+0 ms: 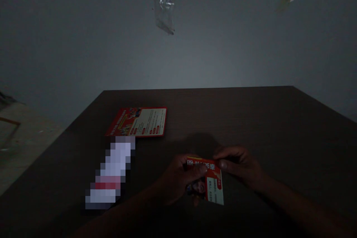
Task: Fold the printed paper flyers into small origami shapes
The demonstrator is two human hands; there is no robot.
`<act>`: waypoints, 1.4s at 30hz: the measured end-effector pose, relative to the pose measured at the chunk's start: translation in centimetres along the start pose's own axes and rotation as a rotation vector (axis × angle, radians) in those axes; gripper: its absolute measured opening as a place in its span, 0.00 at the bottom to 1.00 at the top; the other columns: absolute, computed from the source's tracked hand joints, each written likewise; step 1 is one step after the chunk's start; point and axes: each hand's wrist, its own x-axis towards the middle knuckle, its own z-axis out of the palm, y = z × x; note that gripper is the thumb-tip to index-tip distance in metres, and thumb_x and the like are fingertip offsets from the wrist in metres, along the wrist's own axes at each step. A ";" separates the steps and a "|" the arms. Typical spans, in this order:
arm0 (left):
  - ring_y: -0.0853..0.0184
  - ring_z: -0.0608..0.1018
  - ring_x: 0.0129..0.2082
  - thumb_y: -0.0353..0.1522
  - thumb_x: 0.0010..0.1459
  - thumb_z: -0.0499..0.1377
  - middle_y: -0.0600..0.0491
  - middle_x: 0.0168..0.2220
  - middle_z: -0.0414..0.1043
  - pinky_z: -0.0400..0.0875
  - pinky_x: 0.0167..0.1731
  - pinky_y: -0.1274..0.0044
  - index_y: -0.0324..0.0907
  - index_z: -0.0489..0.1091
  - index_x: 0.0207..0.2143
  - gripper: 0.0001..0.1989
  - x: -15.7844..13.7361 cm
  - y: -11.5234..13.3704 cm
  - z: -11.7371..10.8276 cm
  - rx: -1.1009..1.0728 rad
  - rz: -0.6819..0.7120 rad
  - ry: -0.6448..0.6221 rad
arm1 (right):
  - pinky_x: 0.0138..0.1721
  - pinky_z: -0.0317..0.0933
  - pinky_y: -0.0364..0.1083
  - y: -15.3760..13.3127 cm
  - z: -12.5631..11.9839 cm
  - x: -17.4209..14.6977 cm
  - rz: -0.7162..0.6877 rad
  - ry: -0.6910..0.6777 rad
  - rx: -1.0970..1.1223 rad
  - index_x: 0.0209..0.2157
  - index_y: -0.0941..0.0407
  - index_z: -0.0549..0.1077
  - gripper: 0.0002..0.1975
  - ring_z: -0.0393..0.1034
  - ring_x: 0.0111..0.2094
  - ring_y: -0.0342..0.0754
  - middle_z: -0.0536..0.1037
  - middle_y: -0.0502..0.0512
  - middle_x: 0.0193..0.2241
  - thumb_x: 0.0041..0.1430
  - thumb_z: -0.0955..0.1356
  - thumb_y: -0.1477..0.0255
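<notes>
A small printed flyer (pixel 214 186), red at the top with a pale text area and a photo, is held up above the dark table. My left hand (pixel 177 178) grips its left side, the thumb lying across the front. At the flyer's upper right edge, my right hand (pixel 241 165) pinches the paper between thumb and fingers. The flyer looks smaller than the sheets lying on the table and may be folded; the dim light does not let me tell. Its back is hidden from me.
Red and white printed flyers (pixel 152 121) lie at the left back of the brown table (pixel 237 115). In front of them is a bright, pixelated oblong thing (pixel 113 173) that I cannot make out. A grey wall (pixel 195 55) with clear and yellow tape rises behind the table.
</notes>
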 end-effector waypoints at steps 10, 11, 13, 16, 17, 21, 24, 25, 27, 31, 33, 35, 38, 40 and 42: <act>0.78 0.65 0.12 0.41 0.49 0.64 0.56 0.15 0.66 0.59 0.09 0.86 0.34 0.73 0.25 0.17 -0.4 0.7 0.7 0.312 0.046 0.137 | 0.23 0.63 0.40 -0.6 0.9 0.1 0.062 0.031 -0.061 0.26 0.56 0.77 0.07 0.67 0.21 0.41 0.75 0.50 0.20 0.52 0.72 0.67; 0.78 0.64 0.12 0.41 0.49 0.64 0.56 0.15 0.66 0.58 0.09 0.86 0.34 0.74 0.24 0.16 -0.4 0.7 0.8 0.329 0.055 0.149 | 0.23 0.62 0.40 -0.7 1.0 0.0 0.061 0.035 -0.072 0.26 0.56 0.77 0.07 0.67 0.21 0.40 0.75 0.50 0.20 0.53 0.71 0.67; 0.78 0.64 0.12 0.41 0.50 0.63 0.57 0.15 0.66 0.57 0.09 0.86 0.34 0.74 0.24 0.16 -0.5 0.7 0.8 0.359 0.078 0.151 | 0.23 0.62 0.40 -0.6 1.0 0.0 0.052 0.041 -0.098 0.25 0.57 0.76 0.07 0.67 0.21 0.40 0.74 0.49 0.20 0.53 0.71 0.68; 0.78 0.63 0.12 0.42 0.51 0.62 0.58 0.15 0.65 0.57 0.10 0.86 0.35 0.72 0.23 0.17 -0.5 0.8 0.7 0.391 0.082 0.167 | 0.24 0.62 0.40 -0.3 0.9 -0.2 0.056 0.055 -0.146 0.27 0.57 0.74 0.07 0.67 0.22 0.40 0.74 0.49 0.21 0.54 0.71 0.67; 0.79 0.63 0.12 0.42 0.51 0.62 0.58 0.15 0.64 0.56 0.10 0.86 0.35 0.71 0.22 0.17 -0.5 0.8 0.7 0.392 0.076 0.173 | 0.24 0.61 0.40 -0.2 0.9 -0.3 0.063 0.049 -0.166 0.28 0.56 0.73 0.08 0.67 0.23 0.40 0.74 0.49 0.22 0.54 0.70 0.66; 0.79 0.62 0.12 0.42 0.49 0.63 0.60 0.14 0.62 0.55 0.10 0.87 0.37 0.68 0.20 0.18 -0.7 0.9 1.0 0.387 0.021 0.158 | 0.22 0.56 0.38 -0.3 0.9 -0.4 0.031 -0.095 -0.343 0.27 0.57 0.70 0.10 0.62 0.21 0.39 0.70 0.47 0.20 0.58 0.67 0.66; 0.78 0.63 0.12 0.42 0.47 0.64 0.59 0.14 0.63 0.55 0.10 0.86 0.37 0.68 0.19 0.18 -0.8 1.1 1.0 0.376 -0.019 0.132 | 0.19 0.50 0.38 -0.7 0.9 -0.3 -0.035 -0.197 -0.444 0.22 0.57 0.66 0.15 0.56 0.19 0.37 0.63 0.44 0.17 0.61 0.64 0.66; 0.78 0.63 0.12 0.42 0.47 0.64 0.59 0.14 0.63 0.56 0.10 0.86 0.37 0.68 0.19 0.18 -0.7 1.1 1.0 0.377 -0.025 0.116 | 0.19 0.49 0.38 -0.8 0.9 -0.3 -0.037 -0.221 -0.445 0.21 0.57 0.65 0.16 0.55 0.18 0.37 0.62 0.44 0.16 0.61 0.63 0.66; 0.77 0.63 0.12 0.42 0.47 0.63 0.58 0.14 0.64 0.56 0.10 0.86 0.36 0.70 0.20 0.17 -0.6 1.3 0.9 0.387 -0.032 0.077 | 0.18 0.48 0.38 -0.9 0.9 -0.3 -0.021 -0.242 -0.412 0.21 0.57 0.65 0.16 0.54 0.18 0.37 0.62 0.44 0.16 0.62 0.63 0.66; 0.76 0.64 0.12 0.43 0.49 0.62 0.56 0.15 0.66 0.56 0.10 0.85 0.36 0.71 0.21 0.18 -0.5 1.3 0.7 0.381 -0.032 0.035 | 0.19 0.48 0.38 -0.7 0.8 -0.4 0.016 -0.207 -0.330 0.21 0.57 0.67 0.16 0.54 0.18 0.37 0.62 0.44 0.16 0.61 0.64 0.66; 0.76 0.66 0.14 0.42 0.49 0.62 0.56 0.16 0.66 0.59 0.13 0.84 0.36 0.71 0.21 0.17 -0.4 1.1 0.7 0.342 -0.019 0.051 | 0.18 0.47 0.38 -0.6 0.7 -0.5 0.048 -0.191 -0.301 0.21 0.57 0.66 0.16 0.52 0.17 0.37 0.61 0.44 0.16 0.61 0.64 0.66; 0.76 0.67 0.16 0.41 0.49 0.63 0.57 0.17 0.67 0.61 0.17 0.84 0.36 0.70 0.21 0.16 -0.4 0.9 0.7 0.299 0.007 0.067 | 0.17 0.45 0.38 -0.7 0.7 -0.5 0.076 -0.187 -0.287 0.21 0.57 0.66 0.16 0.50 0.17 0.37 0.60 0.43 0.15 0.60 0.64 0.66; 0.74 0.70 0.19 0.38 0.50 0.62 0.55 0.21 0.70 0.63 0.20 0.83 0.37 0.72 0.27 0.12 -0.3 0.8 0.6 0.314 0.087 0.096 | 0.17 0.45 0.38 -1.1 0.9 -0.5 0.058 -0.215 -0.309 0.20 0.57 0.65 0.15 0.51 0.17 0.37 0.60 0.43 0.15 0.60 0.64 0.67; 0.73 0.72 0.22 0.36 0.49 0.63 0.54 0.24 0.72 0.64 0.22 0.82 0.37 0.73 0.29 0.09 -0.3 1.0 0.6 0.378 0.141 0.111 | 0.18 0.46 0.38 -1.4 1.2 -0.5 0.042 -0.252 -0.339 0.19 0.57 0.65 0.15 0.51 0.17 0.37 0.61 0.44 0.15 0.60 0.64 0.69; 0.73 0.71 0.22 0.33 0.48 0.63 0.55 0.23 0.71 0.63 0.23 0.83 0.36 0.73 0.27 0.07 -0.3 1.3 0.7 0.436 0.131 0.090 | 0.18 0.46 0.39 -1.6 1.4 -0.6 0.047 -0.287 -0.360 0.19 0.56 0.64 0.16 0.50 0.17 0.37 0.60 0.44 0.15 0.60 0.63 0.69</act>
